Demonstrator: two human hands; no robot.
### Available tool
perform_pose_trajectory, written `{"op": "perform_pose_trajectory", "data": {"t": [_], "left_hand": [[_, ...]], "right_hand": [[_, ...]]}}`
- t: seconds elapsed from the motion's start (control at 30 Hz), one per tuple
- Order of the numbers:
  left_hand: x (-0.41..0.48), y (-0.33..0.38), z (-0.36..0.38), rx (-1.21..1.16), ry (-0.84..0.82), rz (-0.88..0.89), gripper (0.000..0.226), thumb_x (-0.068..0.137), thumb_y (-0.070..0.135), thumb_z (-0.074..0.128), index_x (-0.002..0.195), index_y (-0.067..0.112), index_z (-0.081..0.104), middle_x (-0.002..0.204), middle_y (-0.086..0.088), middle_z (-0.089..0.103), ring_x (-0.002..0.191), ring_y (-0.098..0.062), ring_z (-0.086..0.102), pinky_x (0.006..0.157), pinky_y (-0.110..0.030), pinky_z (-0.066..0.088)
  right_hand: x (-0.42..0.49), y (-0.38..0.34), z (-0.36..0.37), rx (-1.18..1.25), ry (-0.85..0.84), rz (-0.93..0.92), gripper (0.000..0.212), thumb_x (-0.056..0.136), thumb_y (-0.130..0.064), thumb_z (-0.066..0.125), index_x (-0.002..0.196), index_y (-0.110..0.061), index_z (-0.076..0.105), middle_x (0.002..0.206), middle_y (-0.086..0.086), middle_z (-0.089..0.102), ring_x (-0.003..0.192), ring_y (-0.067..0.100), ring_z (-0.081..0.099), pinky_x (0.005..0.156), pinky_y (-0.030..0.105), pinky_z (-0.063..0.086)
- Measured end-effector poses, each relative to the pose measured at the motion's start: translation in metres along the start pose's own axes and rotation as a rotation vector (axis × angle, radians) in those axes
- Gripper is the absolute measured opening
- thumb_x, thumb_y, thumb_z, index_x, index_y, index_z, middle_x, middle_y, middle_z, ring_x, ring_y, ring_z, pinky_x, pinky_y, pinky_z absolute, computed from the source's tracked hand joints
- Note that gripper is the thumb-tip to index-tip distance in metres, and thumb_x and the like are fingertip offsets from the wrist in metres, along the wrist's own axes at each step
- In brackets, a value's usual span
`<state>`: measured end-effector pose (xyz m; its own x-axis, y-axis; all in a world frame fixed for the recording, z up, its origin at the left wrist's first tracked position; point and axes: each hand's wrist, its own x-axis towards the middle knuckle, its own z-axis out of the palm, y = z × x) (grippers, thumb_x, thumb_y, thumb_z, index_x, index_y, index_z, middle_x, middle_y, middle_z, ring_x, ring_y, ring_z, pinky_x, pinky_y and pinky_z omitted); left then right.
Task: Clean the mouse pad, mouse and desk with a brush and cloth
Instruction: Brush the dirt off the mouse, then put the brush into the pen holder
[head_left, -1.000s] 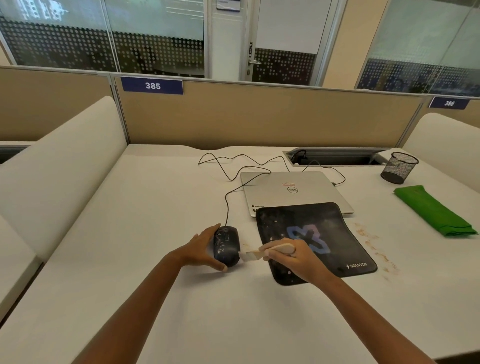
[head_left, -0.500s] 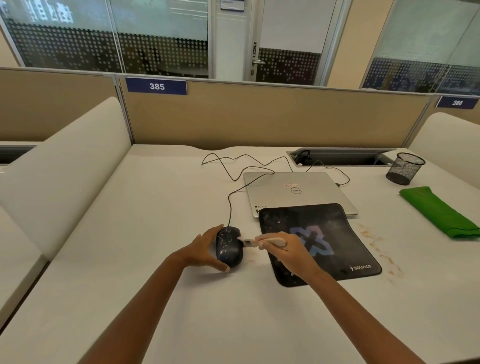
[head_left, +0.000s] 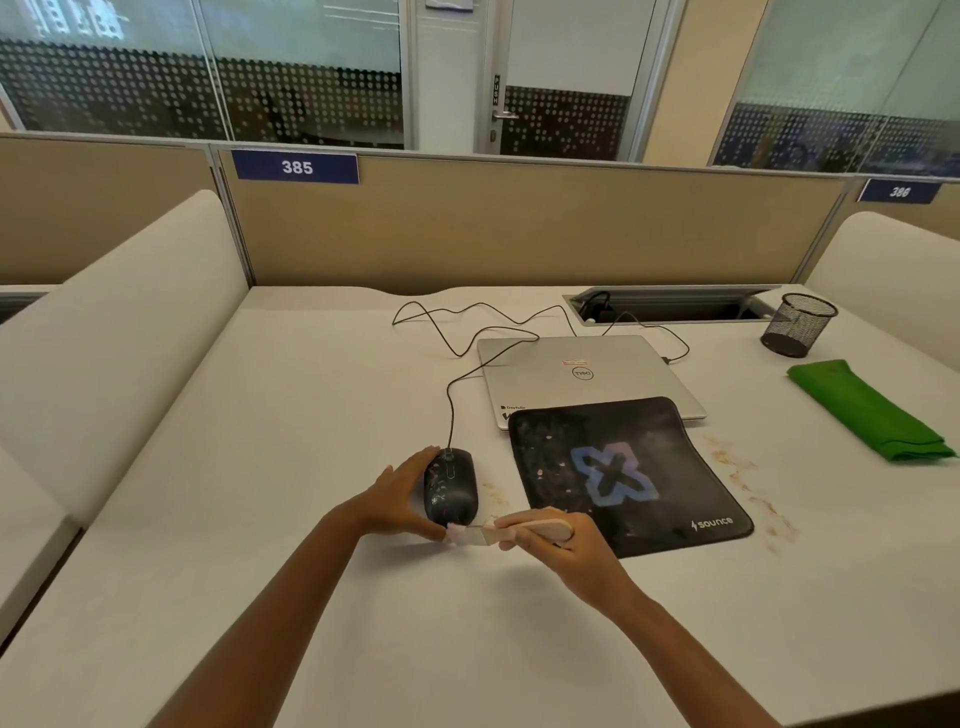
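Left hand (head_left: 395, 501): cups the black wired mouse (head_left: 451, 488) from its left side, thumb at the near end, clamped on it.
Right hand (head_left: 563, 551): fingers curled tight round the brush (head_left: 530, 531) handle. The bristles point left, at the mouse's near end beside the left thumb.
Mouse: on the bench (head_left: 260, 415), just left of the mouse pad (head_left: 623, 473) with a narrow gap. Pale specks on the shell.
Mouse pad: black with a blue X print. Its far edge overlaps the near edge of a closed silver laptop (head_left: 587, 374).
Crumbs (head_left: 748, 483): brown trail right of the pad, with a few in the mouse–pad gap.
Open room: wide bare bench from the mouse left to the white divider (head_left: 119, 332).
Cloth (head_left: 872, 413): green, folded, well right of the pad, just in front of the mesh cup (head_left: 797, 325).
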<state>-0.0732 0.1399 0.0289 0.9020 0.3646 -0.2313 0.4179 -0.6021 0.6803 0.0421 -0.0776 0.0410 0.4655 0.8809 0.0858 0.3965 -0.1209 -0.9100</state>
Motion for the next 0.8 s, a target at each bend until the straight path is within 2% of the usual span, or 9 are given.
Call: {"op": "perform_pose_trajectory", "data": {"t": [0.1, 0.2, 0.33, 0.43, 0.5, 0.57, 0.63, 0.7, 0.8], "left_hand": [[0.0, -0.002, 0.001, 0.0, -0.002, -0.015, 0.115, 0.063, 0.039, 0.08, 0.149, 0.02, 0.006, 0.154, 0.0, 0.021, 0.141, -0.021, 0.022, 0.118, -0.04, 0.01], [0.001, -0.003, 0.002, -0.006, -0.016, -0.042, 0.12, 0.069, 0.037, 0.081, 0.15, 0.021, -0.007, 0.158, 0.0, 0.011, 0.146, -0.024, 0.013, 0.119, -0.043, 0.0], [0.003, 0.002, 0.002, 0.013, -0.005, -0.055, 0.139, 0.048, 0.061, 0.072, 0.148, 0.023, -0.016, 0.159, 0.0, -0.004, 0.147, -0.025, 0.003, 0.119, -0.044, -0.001], [0.007, 0.011, 0.007, 0.046, 0.113, -0.013, 0.144, 0.038, 0.076, 0.059, 0.148, 0.023, -0.016, 0.159, 0.002, -0.012, 0.147, -0.022, -0.006, 0.117, -0.048, -0.006], [0.01, 0.023, 0.014, 0.026, 0.216, 0.038, 0.145, 0.036, 0.086, 0.057, 0.149, 0.022, -0.01, 0.156, 0.009, -0.012, 0.145, -0.013, -0.009, 0.117, -0.045, -0.007], [0.014, 0.039, 0.027, 0.003, 0.322, 0.116, 0.125, 0.054, 0.087, 0.053, 0.149, 0.022, 0.004, 0.154, 0.013, -0.005, 0.142, -0.007, -0.007, 0.117, -0.038, -0.005], [0.018, 0.056, 0.043, 0.012, 0.447, 0.222, 0.08, 0.08, 0.054, 0.061, 0.145, 0.021, 0.027, 0.156, 0.005, 0.018, 0.146, -0.012, 0.003, 0.117, -0.032, 0.001], [0.022, 0.077, 0.063, 0.028, 0.514, 0.304, 0.048, 0.089, 0.031, 0.06, 0.134, 0.02, 0.047, 0.147, 0.002, 0.038, 0.146, -0.013, 0.013, 0.116, -0.028, 0.007], [0.03, 0.112, 0.096, 0.072, 0.492, 0.38, 0.035, 0.093, 0.03, 0.054, 0.128, 0.025, 0.052, 0.142, 0.008, 0.045, 0.144, -0.008, 0.016, 0.116, -0.026, 0.008]], "right_hand": [[-0.001, 0.001, 0.002, 0.071, 0.029, -0.001, 0.019, 0.09, -0.008, 0.054, 0.101, -0.018, 0.065, 0.091, -0.007, 0.068, 0.085, 0.003, 0.066, 0.079, 0.012, 0.051], [-0.004, 0.004, -0.005, 0.104, 0.07, 0.006, 0.02, 0.09, -0.004, 0.052, 0.097, -0.018, 0.065, 0.084, -0.007, 0.068, 0.078, -0.001, 0.065, 0.069, 0.008, 0.049], [-0.011, 0.01, -0.023, 0.123, 0.134, 0.01, 0.023, 0.09, -0.001, 0.052, 0.095, -0.018, 0.066, 0.081, -0.004, 0.069, 0.079, 0.004, 0.068, 0.073, 0.013, 0.053], [-0.019, 0.018, -0.039, 0.122, 0.178, 0.032, 0.024, 0.089, -0.001, 0.054, 0.092, -0.02, 0.067, 0.083, -0.006, 0.07, 0.082, 0.004, 0.068, 0.072, 0.013, 0.053], [-0.024, 0.026, -0.049, 0.117, 0.213, 0.052, 0.021, 0.088, 0.0, 0.055, 0.096, -0.015, 0.067, 0.084, -0.007, 0.069, 0.082, 0.002, 0.068, 0.07, 0.012, 0.053], [-0.03, 0.033, -0.06, 0.115, 0.249, 0.064, 0.02, 0.088, 0.001, 0.055, 0.098, -0.013, 0.066, 0.084, -0.006, 0.068, 0.081, 0.002, 0.067, 0.068, 0.01, 0.052], [-0.035, 0.038, -0.071, 0.107, 0.27, 0.08, 0.019, 0.089, -0.001, 0.054, 0.097, -0.014, 0.065, 0.087, -0.003, 0.068, 0.082, 0.011, 0.067, 0.071, 0.012, 0.052], [-0.039, 0.044, -0.084, 0.102, 0.287, 0.096, 0.016, 0.09, -0.003, 0.053, 0.098, -0.01, 0.064, 0.09, 0.002, 0.068, 0.088, 0.018, 0.066, 0.076, 0.017, 0.053], [-0.044, 0.046, -0.104, 0.116, 0.314, 0.086, 0.014, 0.09, -0.003, 0.053, 0.097, -0.008, 0.064, 0.09, 0.006, 0.069, 0.091, 0.025, 0.065, 0.08, 0.025, 0.053]]}}
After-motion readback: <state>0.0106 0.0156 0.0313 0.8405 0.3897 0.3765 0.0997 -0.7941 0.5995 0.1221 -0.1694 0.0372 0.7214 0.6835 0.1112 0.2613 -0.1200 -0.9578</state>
